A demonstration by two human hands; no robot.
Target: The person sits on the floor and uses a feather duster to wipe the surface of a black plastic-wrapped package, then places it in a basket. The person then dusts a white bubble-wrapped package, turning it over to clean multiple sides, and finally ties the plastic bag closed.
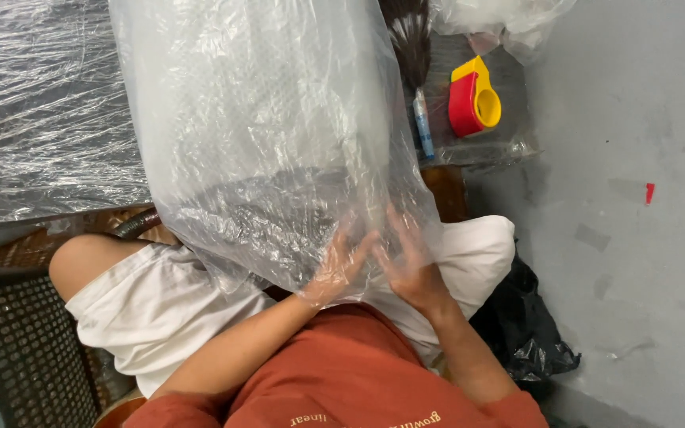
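Hands are working at the lower edge of a limp, light, slippery clear plastic bag (263, 135), left hand (341, 265) inside it with fingers spread, right hand (410, 265) pressing flat outside, best gripped by bunching that edge.

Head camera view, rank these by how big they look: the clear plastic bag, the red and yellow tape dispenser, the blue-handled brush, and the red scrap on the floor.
1. clear plastic bag, by far, though nearest the camera
2. blue-handled brush, partly hidden by the bag
3. red and yellow tape dispenser, close to the brush
4. red scrap

Left hand (341, 265) veiled inside clear bag (271, 127), bag top cut off; dark contents unclear.
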